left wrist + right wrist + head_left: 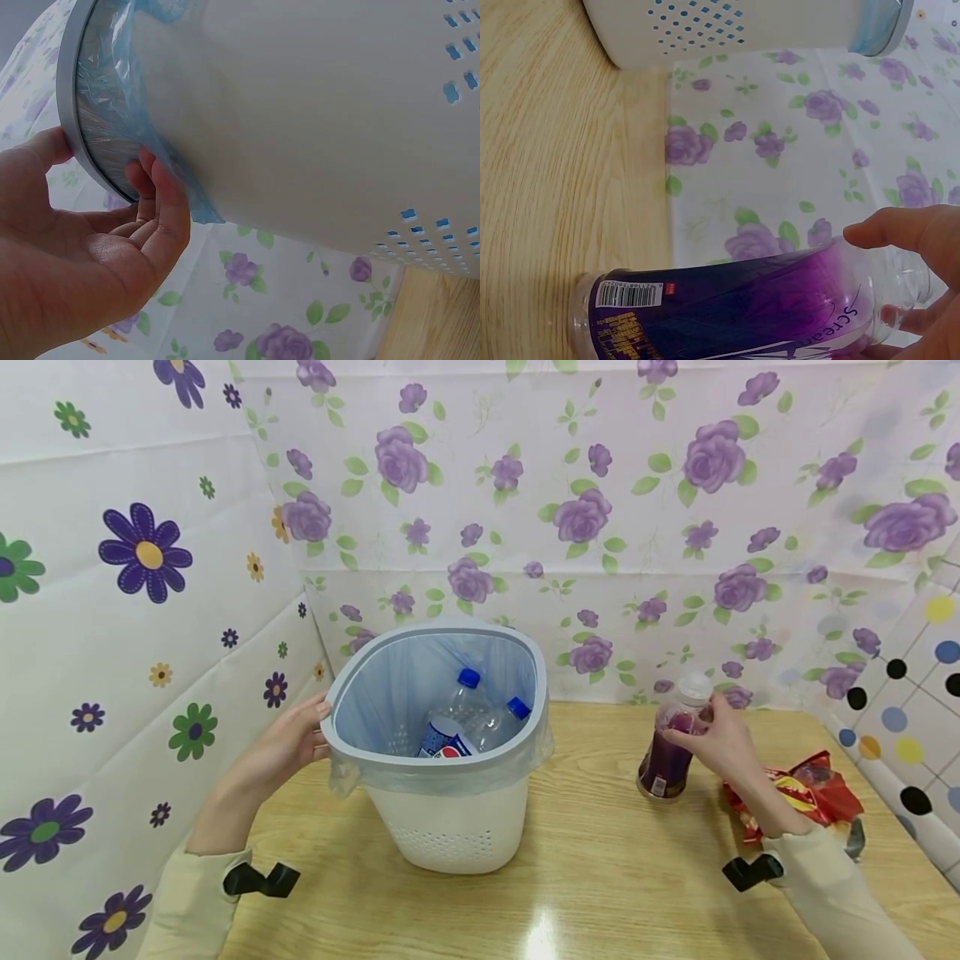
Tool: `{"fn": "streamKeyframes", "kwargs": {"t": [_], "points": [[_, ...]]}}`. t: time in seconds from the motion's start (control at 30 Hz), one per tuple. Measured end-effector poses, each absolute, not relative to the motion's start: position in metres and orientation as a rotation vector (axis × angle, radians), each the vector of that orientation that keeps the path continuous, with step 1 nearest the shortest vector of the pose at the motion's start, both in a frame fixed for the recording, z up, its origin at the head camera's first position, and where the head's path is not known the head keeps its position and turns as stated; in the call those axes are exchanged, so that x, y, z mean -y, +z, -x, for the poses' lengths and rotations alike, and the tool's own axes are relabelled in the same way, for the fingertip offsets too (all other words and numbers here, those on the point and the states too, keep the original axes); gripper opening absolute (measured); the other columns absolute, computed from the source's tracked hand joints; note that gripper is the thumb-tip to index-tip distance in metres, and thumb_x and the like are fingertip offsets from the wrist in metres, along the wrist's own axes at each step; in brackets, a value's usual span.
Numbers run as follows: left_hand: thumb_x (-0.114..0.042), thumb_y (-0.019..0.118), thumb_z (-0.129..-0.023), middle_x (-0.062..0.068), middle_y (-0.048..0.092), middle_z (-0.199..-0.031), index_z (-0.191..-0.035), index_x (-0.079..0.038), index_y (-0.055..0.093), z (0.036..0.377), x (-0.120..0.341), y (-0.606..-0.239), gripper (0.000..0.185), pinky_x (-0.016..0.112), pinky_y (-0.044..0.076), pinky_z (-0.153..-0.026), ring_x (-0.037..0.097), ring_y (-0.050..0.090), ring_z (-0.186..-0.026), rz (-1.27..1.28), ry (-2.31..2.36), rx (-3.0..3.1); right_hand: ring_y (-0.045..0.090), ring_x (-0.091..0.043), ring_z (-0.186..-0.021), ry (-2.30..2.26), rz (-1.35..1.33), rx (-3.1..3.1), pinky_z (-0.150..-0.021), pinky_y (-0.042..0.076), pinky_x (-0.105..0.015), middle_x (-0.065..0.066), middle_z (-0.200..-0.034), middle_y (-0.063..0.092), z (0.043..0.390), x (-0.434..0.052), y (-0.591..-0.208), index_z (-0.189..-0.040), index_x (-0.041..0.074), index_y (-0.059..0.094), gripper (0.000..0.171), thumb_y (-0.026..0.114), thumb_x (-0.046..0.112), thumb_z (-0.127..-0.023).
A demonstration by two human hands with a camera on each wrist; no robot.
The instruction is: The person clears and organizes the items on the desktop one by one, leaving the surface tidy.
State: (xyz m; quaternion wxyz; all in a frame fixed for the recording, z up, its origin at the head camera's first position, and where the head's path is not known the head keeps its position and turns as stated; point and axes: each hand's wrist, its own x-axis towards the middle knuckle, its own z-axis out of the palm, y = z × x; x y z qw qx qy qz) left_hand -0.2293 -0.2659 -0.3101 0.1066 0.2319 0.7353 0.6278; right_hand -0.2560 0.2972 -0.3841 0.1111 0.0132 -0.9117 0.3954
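Observation:
My left hand point(287, 739) holds the grey rim point(442, 765) of a white plastic trash bin point(461, 831) at its left side. In the left wrist view the thumb lies on the rim and the fingers curl beside the bin's thin blue liner point(161, 146). Clear plastic bottles point(491, 727) with blue caps lie inside the bin, beside a Pepsi label point(454, 748). At the right, my right hand point(722, 745) grips the upper part of a clear bottle point(665, 764) with a purple label and whitish cap. Its base is at the tabletop, and the bottle leans slightly right.
A crumpled red and yellow snack wrapper point(821, 793) lies on the wooden table point(600, 860), partly behind the right forearm. Flower-patterned sheeting point(600, 568) hangs behind and at the left; a dotted panel point(911, 727) borders the right edge.

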Motion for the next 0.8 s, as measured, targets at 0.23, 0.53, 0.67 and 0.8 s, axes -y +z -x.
{"fn": "streamKeyframes", "kwargs": {"t": [0.23, 0.53, 0.67, 0.8], "points": [[-0.028, 0.029, -0.107, -0.002, 0.06, -0.119, -0.153, 0.001, 0.015, 0.23, 0.266, -0.311, 0.056, 0.024, 0.054, -0.086, 0.008, 0.064, -0.102, -0.668, 1.853, -2.164, 0.045, -0.054, -0.124, 1.219, -0.028, 2.655, -0.094, 0.045, -0.063, -0.036, -0.139, 0.042, 0.254, -0.295, -0.384, -0.147, -0.002, 0.024, 0.086, 0.073, 0.035, -0.086], [-0.029, 0.029, -0.107, -0.002, 0.06, -0.117, -0.152, 0.0, 0.021, 0.231, 0.266, -0.312, 0.054, 0.025, 0.054, -0.085, 0.007, 0.064, -0.101, -0.647, 1.845, -2.186, 0.044, -0.052, -0.125, 1.259, 0.012, 2.578, -0.095, 0.043, -0.064, -0.032, -0.137, 0.043, 0.248, -0.291, -0.381, -0.146, 0.001, 0.025, 0.087, 0.071, 0.041, -0.086], [-0.028, 0.028, -0.107, -0.001, 0.06, -0.118, -0.152, 0.0, 0.02, 0.231, 0.266, -0.312, 0.054, 0.024, 0.054, -0.086, 0.008, 0.064, -0.101, -0.662, 1.843, -2.181, 0.041, -0.05, -0.128, 1.29, -0.019, 2.518, -0.099, 0.039, -0.065, -0.03, -0.141, 0.041, 0.245, -0.288, -0.379, -0.148, 0.002, 0.024, 0.086, 0.073, 0.037, -0.086], [-0.027, 0.028, -0.107, -0.002, 0.06, -0.119, -0.152, 0.0, 0.018, 0.231, 0.266, -0.312, 0.054, 0.024, 0.054, -0.086, 0.007, 0.064, -0.102, -0.671, 1.849, -2.174, 0.042, -0.046, -0.127, 1.297, -0.065, 2.442, -0.102, 0.037, -0.065, -0.027, -0.14, 0.042, 0.243, -0.284, -0.377, -0.147, 0.002, 0.027, 0.083, 0.075, 0.03, -0.085]]}}
